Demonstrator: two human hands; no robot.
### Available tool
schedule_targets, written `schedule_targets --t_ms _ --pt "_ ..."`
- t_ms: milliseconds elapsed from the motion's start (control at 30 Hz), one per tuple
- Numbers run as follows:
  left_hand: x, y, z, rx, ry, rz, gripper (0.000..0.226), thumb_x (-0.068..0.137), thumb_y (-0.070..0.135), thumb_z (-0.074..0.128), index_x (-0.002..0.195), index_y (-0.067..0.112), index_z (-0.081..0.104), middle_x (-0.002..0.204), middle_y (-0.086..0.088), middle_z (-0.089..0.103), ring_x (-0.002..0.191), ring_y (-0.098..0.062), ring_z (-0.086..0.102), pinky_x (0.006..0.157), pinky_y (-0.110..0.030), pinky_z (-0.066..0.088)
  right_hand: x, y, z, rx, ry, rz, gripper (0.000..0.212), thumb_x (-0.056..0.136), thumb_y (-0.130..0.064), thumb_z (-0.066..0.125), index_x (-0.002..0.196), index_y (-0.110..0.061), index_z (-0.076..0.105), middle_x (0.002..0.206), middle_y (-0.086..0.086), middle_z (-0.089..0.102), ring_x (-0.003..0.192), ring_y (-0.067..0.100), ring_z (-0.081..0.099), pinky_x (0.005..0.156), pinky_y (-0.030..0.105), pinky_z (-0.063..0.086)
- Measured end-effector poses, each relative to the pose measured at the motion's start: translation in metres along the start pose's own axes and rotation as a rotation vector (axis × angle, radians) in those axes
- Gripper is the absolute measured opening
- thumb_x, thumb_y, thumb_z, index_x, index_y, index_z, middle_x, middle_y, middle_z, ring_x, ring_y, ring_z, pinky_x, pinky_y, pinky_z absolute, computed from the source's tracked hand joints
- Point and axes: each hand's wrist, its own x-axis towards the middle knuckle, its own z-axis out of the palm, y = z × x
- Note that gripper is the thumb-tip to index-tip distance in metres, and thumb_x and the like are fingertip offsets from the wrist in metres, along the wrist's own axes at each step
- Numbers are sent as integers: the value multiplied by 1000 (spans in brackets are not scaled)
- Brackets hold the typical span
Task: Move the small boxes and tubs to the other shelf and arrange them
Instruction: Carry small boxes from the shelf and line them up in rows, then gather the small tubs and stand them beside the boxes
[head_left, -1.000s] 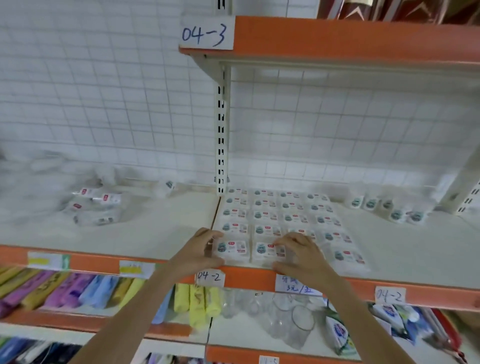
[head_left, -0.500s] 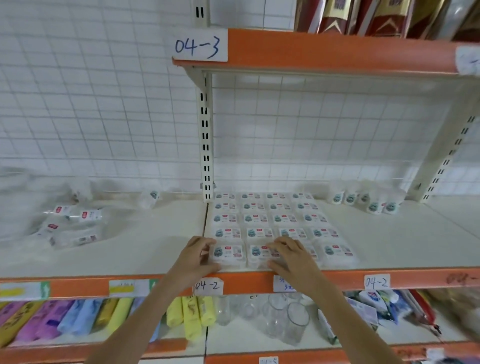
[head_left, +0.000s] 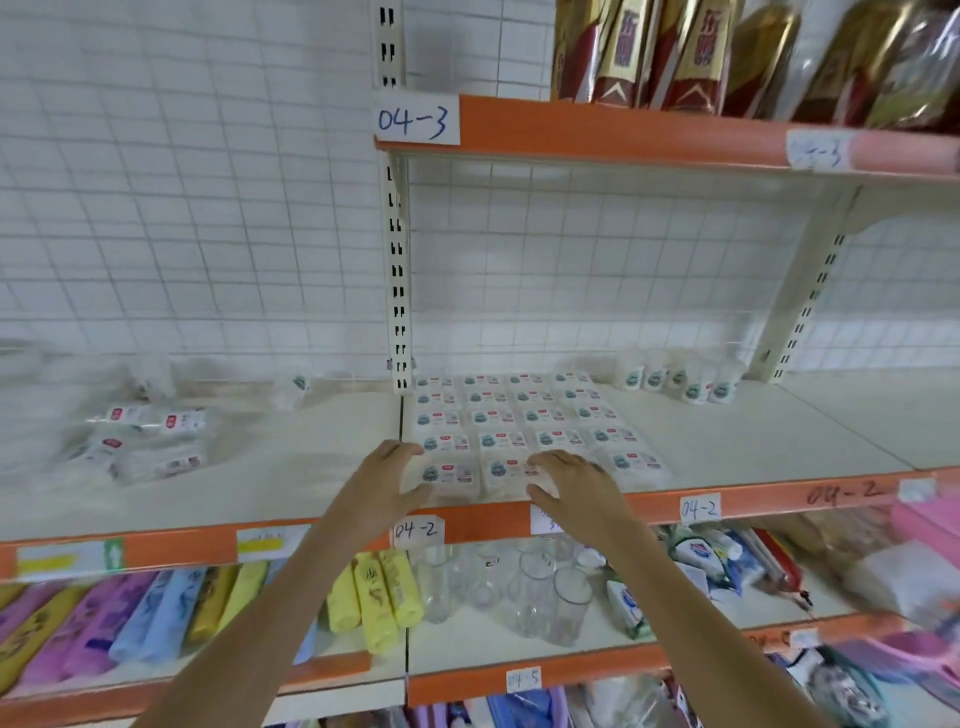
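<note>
Both hands sit at the front row of the small boxes (head_left: 519, 426) gridded on the right shelf (head_left: 753, 447): left hand (head_left: 387, 480) and right hand (head_left: 571, 480), fingers loosely spread, gripping nothing, apparently squaring the row; tubs (head_left: 680, 376) stand behind

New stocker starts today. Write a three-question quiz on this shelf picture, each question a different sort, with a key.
1. True or false: the small boxes lie in a flat grid on the shelf labelled 04-2.
2. Where do the white tubs stand?
A. behind and to the right of the grid
B. on the 04-3 shelf
C. among the drinking glasses
3. Fill in: the left hand and the right hand both rest at the ____ row of the grid.

Key: 1 true; 2 A; 3 front.
</note>
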Motion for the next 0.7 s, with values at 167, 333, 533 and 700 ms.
schedule_targets --t_ms 167,333,533,700 --pt "-61 7 -21 392 163 156 33 73 29 67 101 12 66 94 -3 64 81 -24 66 65 -33 53 -59 -8 -16 -96 141 -72 34 84 -37 51 112 -19 62 105 -2 66 95 21 63 76 34 50" --pt "-147 16 -23 368 133 54 41 74 40 41 92 13 66 82 -3 66 69 -21 65 50 -27 53 -120 -20 -13 -105 147 -116 28 71 -42 54 87 -22 68 80 -8 69 68 13 67 51 28 53" --pt "-257 18 -23 336 67 -114 40 75 42 41 91 15 65 84 0 64 68 -17 64 50 -20 48 -169 -58 21 86 16 -214 34 87 -40 46 109 -19 63 110 -3 65 94 22 64 72 36 53" --pt "-334 -2 -45 276 99 -315 35 82 39 49 104 16 64 100 2 60 89 -18 61 68 -22 46 -181 -114 39 170 -110 -317 34 94 -38 44 126 -27 49 128 -11 54 114 11 52 92 27 42"
